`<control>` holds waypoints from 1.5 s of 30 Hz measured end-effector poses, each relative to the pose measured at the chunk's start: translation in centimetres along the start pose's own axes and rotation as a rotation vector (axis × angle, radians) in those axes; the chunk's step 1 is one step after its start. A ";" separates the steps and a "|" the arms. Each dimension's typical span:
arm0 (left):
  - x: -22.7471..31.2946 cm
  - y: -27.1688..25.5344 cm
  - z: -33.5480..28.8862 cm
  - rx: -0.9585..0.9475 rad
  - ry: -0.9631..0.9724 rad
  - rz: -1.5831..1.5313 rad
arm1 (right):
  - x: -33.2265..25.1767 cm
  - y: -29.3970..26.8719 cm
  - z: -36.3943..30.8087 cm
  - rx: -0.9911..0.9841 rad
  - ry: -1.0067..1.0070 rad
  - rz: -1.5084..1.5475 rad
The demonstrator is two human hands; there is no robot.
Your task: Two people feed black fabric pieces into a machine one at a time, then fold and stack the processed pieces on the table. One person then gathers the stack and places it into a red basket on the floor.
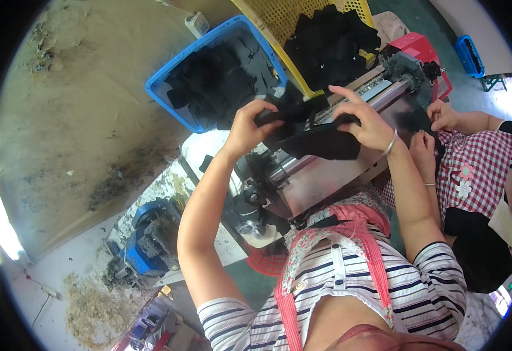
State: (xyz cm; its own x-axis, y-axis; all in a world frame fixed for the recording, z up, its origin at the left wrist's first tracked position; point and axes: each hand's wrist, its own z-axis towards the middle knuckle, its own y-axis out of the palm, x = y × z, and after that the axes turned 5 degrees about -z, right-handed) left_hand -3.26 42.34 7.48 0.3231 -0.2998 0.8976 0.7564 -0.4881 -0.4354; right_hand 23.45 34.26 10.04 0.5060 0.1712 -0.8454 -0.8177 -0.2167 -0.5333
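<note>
Both of my hands are raised over a machine with a metal roller [393, 93] and a smooth metal plate [320, 184]. My left hand [249, 128] is closed, thumb and fingers pinching the edge of black flat pieces of material. In my right hand [368, 121] the thumb and curled fingers grip a black flat piece [326, 141], while the index finger sticks out. That piece hangs in front of the roller and partly hides it. The black material between the hands is blurred, so I cannot tell how many pieces there are.
Beyond the machine stand a blue bin [150, 88] and a yellow basket [303, 82], both holding black pieces. A blue motor [142, 251] sits at the left. On the right, a co-worker in a checked apron [472, 164] has both hands near the machine. A red basket [265, 261] stands low down.
</note>
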 end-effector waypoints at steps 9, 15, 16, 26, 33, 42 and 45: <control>7.1 -3.0 -2.8 -0.157 0.264 0.001 | -5.9 0.8 -1.0 -0.007 -0.235 -0.098; 11.9 -2.9 -7.2 -0.287 0.482 0.251 | -8.0 1.8 -4.8 -0.023 -0.260 -0.077; 12.5 -2.8 -7.6 -0.283 0.514 0.282 | -8.2 1.8 -5.2 0.015 -0.351 -0.206; 13.0 -2.4 -9.3 -0.172 0.221 0.198 | -8.0 2.8 -9.1 -0.244 -0.004 -0.112; 3.7 -1.1 -3.3 -0.106 0.195 0.781 | 2.1 5.7 -14.6 -0.350 0.515 0.007; -5.8 7.1 1.0 -0.611 0.003 0.360 | 3.1 4.9 -12.1 -0.264 0.557 0.307; -6.2 6.6 2.0 -0.666 0.004 0.325 | 2.9 4.7 -11.9 -0.228 0.458 0.187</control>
State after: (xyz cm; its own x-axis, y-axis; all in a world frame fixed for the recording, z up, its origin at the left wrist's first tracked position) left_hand 0.82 42.61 -0.82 0.4688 -0.5167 0.7164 0.1173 -0.7675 -0.6302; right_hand 24.31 22.29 4.75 0.4669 -0.3158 -0.8260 -0.8508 -0.4150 -0.3222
